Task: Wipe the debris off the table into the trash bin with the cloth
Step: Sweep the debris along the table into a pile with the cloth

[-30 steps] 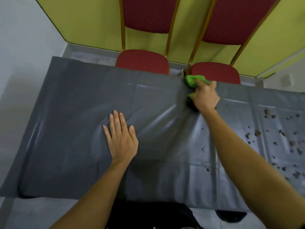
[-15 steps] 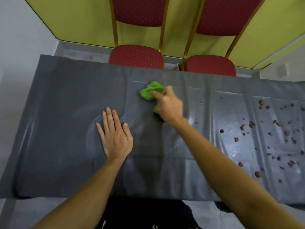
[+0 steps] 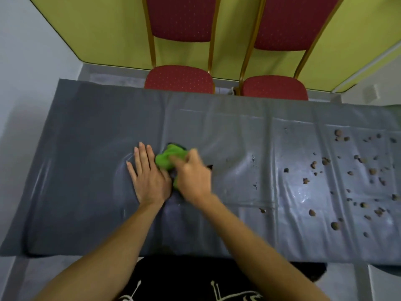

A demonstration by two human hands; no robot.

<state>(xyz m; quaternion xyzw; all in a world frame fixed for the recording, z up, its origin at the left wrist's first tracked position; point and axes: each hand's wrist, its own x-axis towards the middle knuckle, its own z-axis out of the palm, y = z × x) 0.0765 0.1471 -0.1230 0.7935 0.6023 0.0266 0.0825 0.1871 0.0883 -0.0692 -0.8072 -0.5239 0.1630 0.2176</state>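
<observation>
The right hand (image 3: 192, 179) grips a bunched green cloth (image 3: 168, 158), with the fingers curled over it and pressing it down on the counter (image 3: 71, 213). The hand is blurred, so the exact finger placement cannot be told. The cloth sits near the middle of the counter, its green bulk showing beyond the knuckles, with a dark patch at its far edge. The left hand (image 3: 147, 177) lies just left of it, released and flat, palm down, with the fingers straight and close together and the thumb side right against the cloth and the other hand. Around this palm the grey sheet (image 3: 238, 127) that covers the counter puckers into curved wrinkles, and straight fold lines cross it farther right. Debris (image 3: 325, 161), small brown lumps and crumbs, is scattered over the right part of the sheet, well apart from the cloth, with a few stray specks in between. The sheet shines there. Past the far edge stand two red chairs (image 3: 179, 79) with gold frames, side by side against a yellow-green wall (image 3: 108, 29). The person's dark garment (image 3: 195, 279) shows at the near edge.
</observation>
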